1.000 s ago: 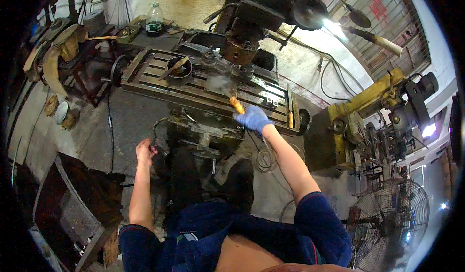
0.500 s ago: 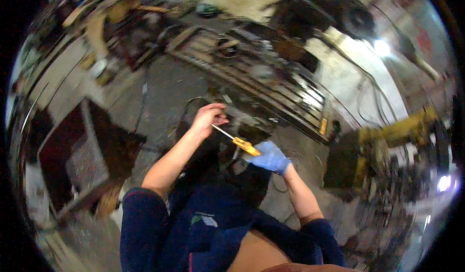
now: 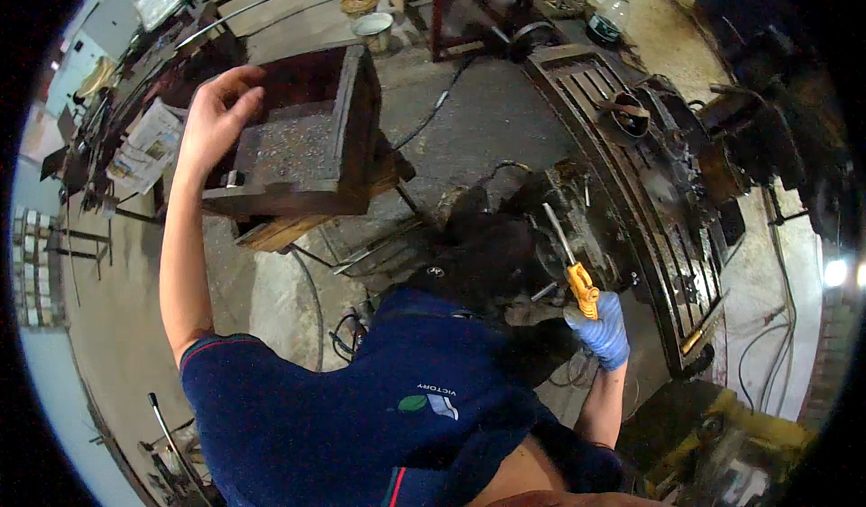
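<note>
My bare left hand (image 3: 225,115) reaches out over a dark, deep-walled box (image 3: 354,115) at the left. Its fingers are bent, the thumb stands apart, and I see nothing between them. Small metal bits (image 3: 293,142) cover the box floor below. A small shiny metal piece (image 3: 234,179) lies by the near wall, beneath my wrist. At the right, my right hand (image 3: 603,328), in a blue glove, grips a yellow-handled tool (image 3: 582,289) with a long thin metal shaft. The shaft points up and away; its tip is free in the air. The exact kind of tool is unclear.
A long slotted machine bed (image 3: 622,178) runs along the right, with a yellow-handled hand tool (image 3: 702,328) on its near end. Beside it lies greasy dark machinery (image 3: 577,191). Wood (image 3: 293,229) supports the box. A white bucket (image 3: 372,29) stands farther back.
My left hand has left the tool's shaft tip and moved left over the box. My view has turned leftward. The right hand keeps hold of the tool, now pointing more upward.
</note>
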